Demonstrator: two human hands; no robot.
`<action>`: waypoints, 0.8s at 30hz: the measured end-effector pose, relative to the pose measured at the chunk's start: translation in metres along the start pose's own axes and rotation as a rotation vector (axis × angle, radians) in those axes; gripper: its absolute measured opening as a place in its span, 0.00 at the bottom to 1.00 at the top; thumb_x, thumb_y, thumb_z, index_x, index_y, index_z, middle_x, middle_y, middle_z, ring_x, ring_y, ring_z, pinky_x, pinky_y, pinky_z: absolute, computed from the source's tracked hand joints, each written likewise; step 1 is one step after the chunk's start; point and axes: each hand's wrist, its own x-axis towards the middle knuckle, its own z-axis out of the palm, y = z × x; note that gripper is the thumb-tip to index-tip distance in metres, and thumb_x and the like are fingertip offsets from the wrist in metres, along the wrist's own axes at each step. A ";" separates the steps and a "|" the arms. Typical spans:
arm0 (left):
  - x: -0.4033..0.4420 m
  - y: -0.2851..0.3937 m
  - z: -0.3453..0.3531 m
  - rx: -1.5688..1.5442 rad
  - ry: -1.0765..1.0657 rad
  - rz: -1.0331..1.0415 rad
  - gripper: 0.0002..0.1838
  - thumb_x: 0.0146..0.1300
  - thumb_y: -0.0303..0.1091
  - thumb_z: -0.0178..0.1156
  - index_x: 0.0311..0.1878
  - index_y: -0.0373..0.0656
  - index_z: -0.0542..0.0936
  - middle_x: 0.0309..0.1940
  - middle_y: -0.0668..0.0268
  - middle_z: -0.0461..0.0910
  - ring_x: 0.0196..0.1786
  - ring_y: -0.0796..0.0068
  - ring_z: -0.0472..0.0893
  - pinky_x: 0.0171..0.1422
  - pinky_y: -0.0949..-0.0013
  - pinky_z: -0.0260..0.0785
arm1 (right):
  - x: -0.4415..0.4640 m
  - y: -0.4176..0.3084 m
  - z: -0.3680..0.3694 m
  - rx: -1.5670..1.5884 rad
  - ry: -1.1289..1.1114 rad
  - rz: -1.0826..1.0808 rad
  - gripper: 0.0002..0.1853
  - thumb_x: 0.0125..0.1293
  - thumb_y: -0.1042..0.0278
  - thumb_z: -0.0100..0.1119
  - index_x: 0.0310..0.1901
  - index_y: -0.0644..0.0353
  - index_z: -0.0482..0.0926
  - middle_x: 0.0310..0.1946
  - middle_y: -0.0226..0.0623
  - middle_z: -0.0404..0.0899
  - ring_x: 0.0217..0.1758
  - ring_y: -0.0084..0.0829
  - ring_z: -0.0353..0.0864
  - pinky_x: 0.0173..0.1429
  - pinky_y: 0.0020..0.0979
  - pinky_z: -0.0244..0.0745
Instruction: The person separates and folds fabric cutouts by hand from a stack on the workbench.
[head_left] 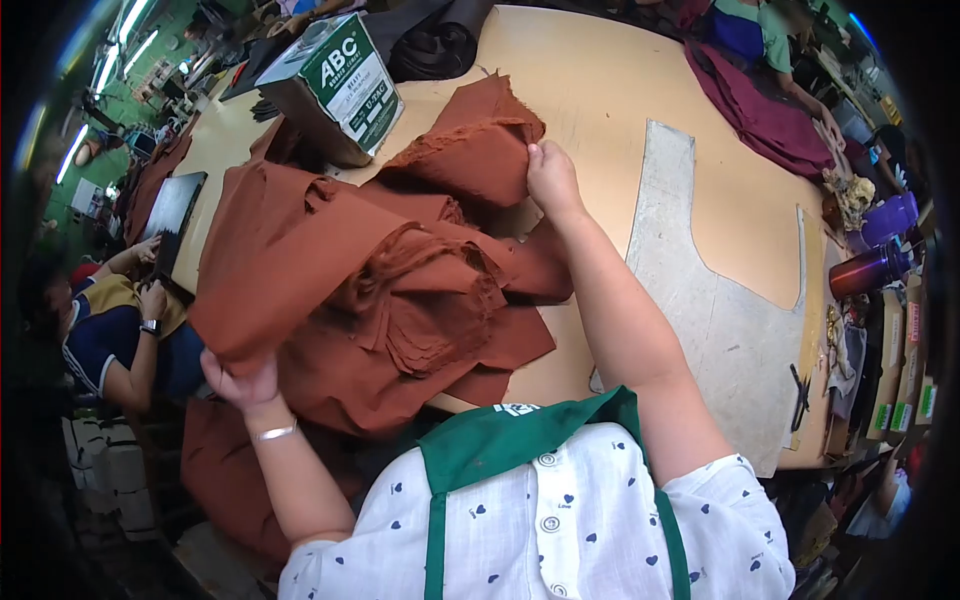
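Co-worker: a person sits left of the can, their hands at a dark item by the worktop's edge, well apart from the wearer's own.
Left hand: closed on the near left edge of a broad fold of rust cloth, nearer the wearer than the can; the hand seems to carry the fold's weight, so a firm hold with the fingers spread under the edge suits it best.
Rust cloth: the heap lies on the near side of the can, part of it hanging over the worktop's near edge; many layers are bunched and their edges look frayed, so a slow, level lift should keep them from snagging or pulling out threads.
Can: the green-and-white can stands on the worktop, with cloth close against its base; a sideways sweep could knock it, so drawing the cloth toward the wearer is safer.
Right hand: gripping the edge of a raised flap, right of the can; the hand appears to pinch with thumb and fingers, and even tension with the other side would help open the creases.
Grey template: the flat piece lies well right of the can; keeping loose cloth off it avoids dragging it.
Maroon cloth: the pile lies farther right of the can, beside another person.
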 end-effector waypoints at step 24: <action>0.068 -0.148 0.103 1.616 -0.019 0.238 0.20 0.55 0.45 0.59 0.28 0.34 0.73 0.24 0.48 0.76 0.31 0.49 0.76 0.36 0.59 0.68 | -0.101 -0.102 -0.023 0.360 -0.415 -0.383 0.23 0.51 0.63 0.63 0.45 0.68 0.70 0.41 0.49 0.71 0.46 0.44 0.72 0.51 0.36 0.68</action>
